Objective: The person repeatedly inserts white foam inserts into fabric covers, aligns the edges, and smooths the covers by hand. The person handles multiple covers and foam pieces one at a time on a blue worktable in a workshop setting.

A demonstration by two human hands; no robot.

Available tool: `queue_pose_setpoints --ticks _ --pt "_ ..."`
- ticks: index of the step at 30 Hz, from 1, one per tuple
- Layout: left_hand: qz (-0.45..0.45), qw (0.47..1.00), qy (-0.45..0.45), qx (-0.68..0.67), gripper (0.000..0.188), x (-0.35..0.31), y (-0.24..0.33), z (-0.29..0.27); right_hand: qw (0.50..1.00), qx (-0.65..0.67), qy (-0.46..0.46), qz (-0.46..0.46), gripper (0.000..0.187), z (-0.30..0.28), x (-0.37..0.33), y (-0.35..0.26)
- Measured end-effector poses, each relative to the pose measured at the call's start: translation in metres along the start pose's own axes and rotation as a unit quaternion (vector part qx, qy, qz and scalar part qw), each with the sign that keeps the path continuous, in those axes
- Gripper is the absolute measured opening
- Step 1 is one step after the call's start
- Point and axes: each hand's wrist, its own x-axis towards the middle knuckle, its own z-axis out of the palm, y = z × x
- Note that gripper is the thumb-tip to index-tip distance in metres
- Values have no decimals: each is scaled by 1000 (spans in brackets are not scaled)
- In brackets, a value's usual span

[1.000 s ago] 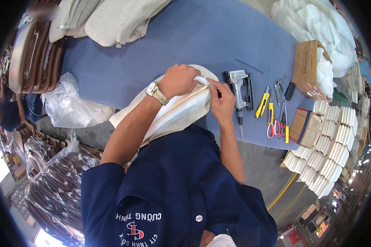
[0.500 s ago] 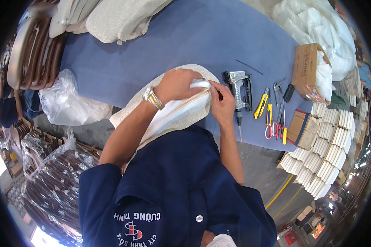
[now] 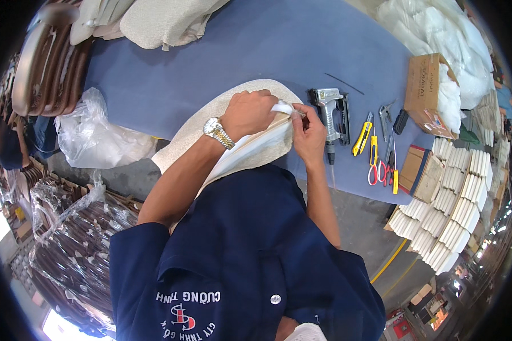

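Note:
A rounded pad covered in beige fabric (image 3: 194,129) lies at the table's near edge, against my front, with white lining (image 3: 242,150) showing along its middle. My left hand (image 3: 248,112), with a metal watch on the wrist, is closed over the pad. From its fingers a narrow white strip (image 3: 281,107) curves across to my right hand (image 3: 309,133). The right fingertips pinch the strip's end together with the fabric at the pad's right edge. Exactly how the strip is joined there is hidden by the fingers.
Right of the pad lie a staple gun (image 3: 327,111), a yellow utility knife (image 3: 362,138), scissors (image 3: 375,170) and a yellow screwdriver (image 3: 395,181). Beyond stands a cardboard box (image 3: 422,88). Beige covers (image 3: 159,23) lie at the far left, above a plastic bag (image 3: 91,139).
My left hand has curled tighter and shifted slightly right and away from me. The white strip now arcs more visibly between both hands. My right hand keeps its pinch almost in place.

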Motion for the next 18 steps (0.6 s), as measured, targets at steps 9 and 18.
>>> queue_pose_setpoints --ticks 9,18 --pt "9 992 -69 101 15 32 -2 10 999 20 -10 26 18 -1 0 -2" --pt "8 992 -111 54 18 35 -13 -2 999 14 -8 35 18 1 1 -8"
